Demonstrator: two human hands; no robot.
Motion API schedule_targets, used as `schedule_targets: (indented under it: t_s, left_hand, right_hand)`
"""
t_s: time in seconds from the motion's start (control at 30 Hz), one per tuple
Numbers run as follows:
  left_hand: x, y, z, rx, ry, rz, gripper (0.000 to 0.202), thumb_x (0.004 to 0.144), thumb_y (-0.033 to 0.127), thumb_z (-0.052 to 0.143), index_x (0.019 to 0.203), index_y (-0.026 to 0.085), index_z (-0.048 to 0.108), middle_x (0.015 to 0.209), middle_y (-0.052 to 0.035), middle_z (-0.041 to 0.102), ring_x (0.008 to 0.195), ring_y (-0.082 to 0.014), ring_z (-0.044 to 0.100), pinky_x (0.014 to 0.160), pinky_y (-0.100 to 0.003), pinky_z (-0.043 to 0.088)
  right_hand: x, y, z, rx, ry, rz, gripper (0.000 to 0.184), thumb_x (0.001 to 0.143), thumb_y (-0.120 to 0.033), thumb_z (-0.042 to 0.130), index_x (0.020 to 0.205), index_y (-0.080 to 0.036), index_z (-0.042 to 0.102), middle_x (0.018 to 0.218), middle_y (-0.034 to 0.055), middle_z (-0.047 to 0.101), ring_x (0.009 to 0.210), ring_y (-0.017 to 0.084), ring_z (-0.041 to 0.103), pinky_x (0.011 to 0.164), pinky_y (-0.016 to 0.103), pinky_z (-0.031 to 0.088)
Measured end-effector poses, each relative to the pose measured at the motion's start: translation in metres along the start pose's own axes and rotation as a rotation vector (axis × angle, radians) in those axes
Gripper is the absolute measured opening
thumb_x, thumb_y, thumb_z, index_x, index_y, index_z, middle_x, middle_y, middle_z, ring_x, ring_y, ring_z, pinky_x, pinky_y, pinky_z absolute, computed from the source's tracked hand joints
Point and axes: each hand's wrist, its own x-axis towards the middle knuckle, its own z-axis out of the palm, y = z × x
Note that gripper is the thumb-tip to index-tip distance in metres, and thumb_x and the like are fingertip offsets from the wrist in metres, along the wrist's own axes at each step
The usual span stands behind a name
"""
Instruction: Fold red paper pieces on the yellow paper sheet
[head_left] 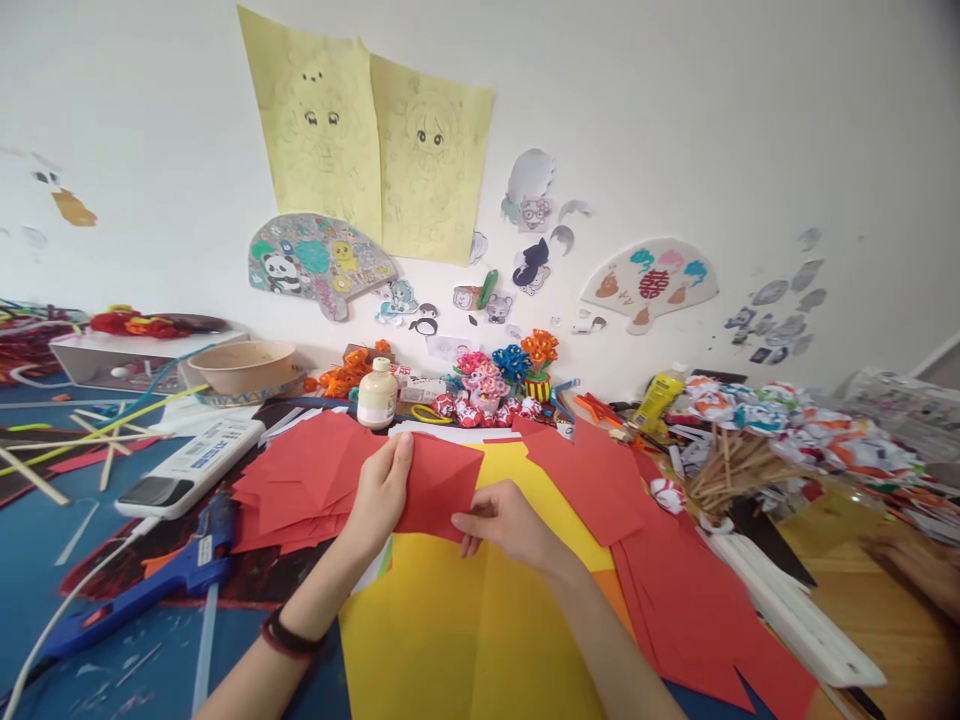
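Left hand held flat red paper piece in closed grip; right hand pinched its lower corner above creased yellow paper sheet.

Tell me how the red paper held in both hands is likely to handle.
The red paper is probably light, since it looks like a thin sheet. It seems likely to be fairly stiff yet bendable: it spans the gap between the left hand and right hand without obvious sag.

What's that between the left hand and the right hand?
A rectangular red paper sheet spans from the left hand to the right hand in the head view.
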Motion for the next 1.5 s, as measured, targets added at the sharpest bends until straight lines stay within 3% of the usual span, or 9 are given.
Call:
schedule_targets:
  t_s: [0.2, 0.43, 0.7, 0.93, 1.17, 1.5]
  left_hand:
    - [0.0007, 0.0015, -0.0020, -0.024, -0.024, -0.002, 0.035, 0.088, 0.046, 0.044, 0.066, 0.019, 0.044, 0.064, 0.0033, 0.045, 0.062, -0.0121, 0.039, 0.056, -0.021, 0.032]
    - [-0.0009, 0.0035, -0.0021, 0.024, -0.015, -0.006, 0.037, 0.081, 0.047, 0.054, 0.063, 0.019, 0.041, 0.058, 0.0057, 0.038, 0.056, -0.0102, 0.034, 0.052, -0.020, 0.028]
    - [-0.0008, 0.0000, -0.0025, 0.081, 0.004, -0.005, 0.041, 0.082, 0.047, 0.056, 0.060, 0.019, 0.035, 0.057, 0.0063, 0.031, 0.055, -0.0091, 0.030, 0.050, -0.020, 0.025]
    - [-0.0004, 0.0040, -0.0015, -0.073, -0.030, -0.040, 0.037, 0.089, 0.048, 0.042, 0.067, 0.019, 0.042, 0.064, 0.0038, 0.043, 0.062, -0.0118, 0.038, 0.056, -0.020, 0.033]
    - [0.0001, 0.0051, -0.0027, -0.113, -0.020, -0.060, 0.038, 0.084, 0.051, 0.048, 0.065, 0.019, 0.045, 0.061, 0.0036, 0.044, 0.059, -0.0119, 0.038, 0.053, -0.020, 0.032]
    - [-0.0005, 0.0007, -0.0022, 0.017, 0.007, -0.027, 0.039, 0.083, 0.048, 0.053, 0.061, 0.019, 0.039, 0.056, 0.0062, 0.034, 0.053, -0.0093, 0.031, 0.049, -0.020, 0.026]
  right_hand:
    - [-0.0003, -0.0012, 0.0009, 0.030, -0.011, 0.011, 0.048, 0.067, -0.059, 0.070, 0.068, -0.012, 0.067, 0.061, 0.0072, 0.069, 0.056, 0.019, 0.065, 0.059, 0.030, 0.051]
    - [-0.0011, -0.0033, 0.0011, 0.014, -0.004, 0.020, 0.044, 0.070, -0.056, 0.071, 0.066, -0.012, 0.065, 0.061, 0.0074, 0.069, 0.057, 0.019, 0.066, 0.060, 0.029, 0.050]
    - [-0.0020, -0.0036, 0.0012, 0.019, -0.006, 0.028, 0.045, 0.069, -0.057, 0.071, 0.066, -0.012, 0.065, 0.061, 0.0075, 0.069, 0.057, 0.020, 0.066, 0.060, 0.031, 0.050]
    - [-0.0020, -0.0044, 0.0012, 0.030, -0.011, 0.035, 0.045, 0.068, -0.056, 0.072, 0.068, -0.012, 0.066, 0.062, 0.0075, 0.069, 0.057, 0.019, 0.066, 0.060, 0.030, 0.051]
    - [-0.0023, -0.0065, 0.0010, 0.044, -0.016, 0.030, 0.044, 0.068, -0.056, 0.072, 0.069, -0.012, 0.067, 0.061, 0.0068, 0.069, 0.057, 0.019, 0.065, 0.060, 0.030, 0.051]
    - [0.0023, 0.0025, 0.0037, 0.066, 0.014, 0.054, 0.048, 0.065, -0.060, 0.072, 0.065, -0.012, 0.063, 0.057, 0.0047, 0.066, 0.055, 0.020, 0.066, 0.055, 0.029, 0.051]
